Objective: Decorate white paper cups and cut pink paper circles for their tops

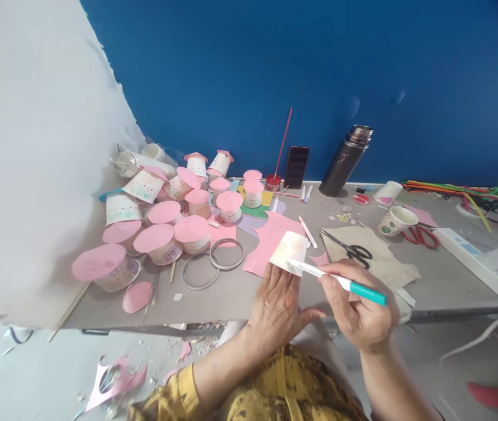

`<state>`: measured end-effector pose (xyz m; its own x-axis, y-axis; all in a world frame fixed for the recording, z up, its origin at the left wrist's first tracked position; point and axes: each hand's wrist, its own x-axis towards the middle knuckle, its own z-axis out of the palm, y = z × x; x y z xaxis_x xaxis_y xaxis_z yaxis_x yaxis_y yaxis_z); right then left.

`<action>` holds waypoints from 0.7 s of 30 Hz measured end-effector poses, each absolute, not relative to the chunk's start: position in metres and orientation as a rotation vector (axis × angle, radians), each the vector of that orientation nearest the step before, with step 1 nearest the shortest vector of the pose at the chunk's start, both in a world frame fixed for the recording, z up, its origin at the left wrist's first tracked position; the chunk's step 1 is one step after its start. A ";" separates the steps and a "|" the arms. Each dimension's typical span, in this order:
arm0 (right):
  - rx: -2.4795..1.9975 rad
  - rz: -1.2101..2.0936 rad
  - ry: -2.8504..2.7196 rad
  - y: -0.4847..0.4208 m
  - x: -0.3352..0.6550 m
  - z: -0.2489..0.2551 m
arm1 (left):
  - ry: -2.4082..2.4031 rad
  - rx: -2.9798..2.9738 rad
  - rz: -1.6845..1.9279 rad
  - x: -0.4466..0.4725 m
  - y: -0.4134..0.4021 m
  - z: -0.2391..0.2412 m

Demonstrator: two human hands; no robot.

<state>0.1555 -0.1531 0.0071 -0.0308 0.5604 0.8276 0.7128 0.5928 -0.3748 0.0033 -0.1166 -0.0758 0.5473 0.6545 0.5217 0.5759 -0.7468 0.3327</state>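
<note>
A white paper cup (287, 248) with faint yellow and orange drawing on its side lies tilted over the fingers of my left hand (275, 304). Those fingers reach into its mouth and hold it up from inside, so their tips are hidden; the thumb sticks out to the right. Between thumb and fingers, my right hand (358, 304) grips a white marker with a teal end (348, 285). The marker's tip meets the cup's side near the rim. Beneath and behind the cup lies a cut sheet of pink paper (270, 228).
Several decorated cups with pink paper discs (192, 229) crowd the left. Two tape rings (227, 254) lie nearer. Black scissors (354, 251) rest on a cloth (380, 272); red-handled scissors (419, 235), a green-patterned cup (397, 221) and a power strip (472, 260) are right. A dark flask (346, 161) stands behind.
</note>
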 end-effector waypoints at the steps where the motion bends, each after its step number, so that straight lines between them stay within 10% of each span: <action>1: -1.072 -0.165 -1.723 -0.152 0.154 0.009 | 1.053 2.652 0.971 0.003 -0.116 -0.076; 21: -1.084 -0.221 -1.780 -0.146 0.149 0.013 | 0.979 2.612 0.994 0.004 -0.115 -0.076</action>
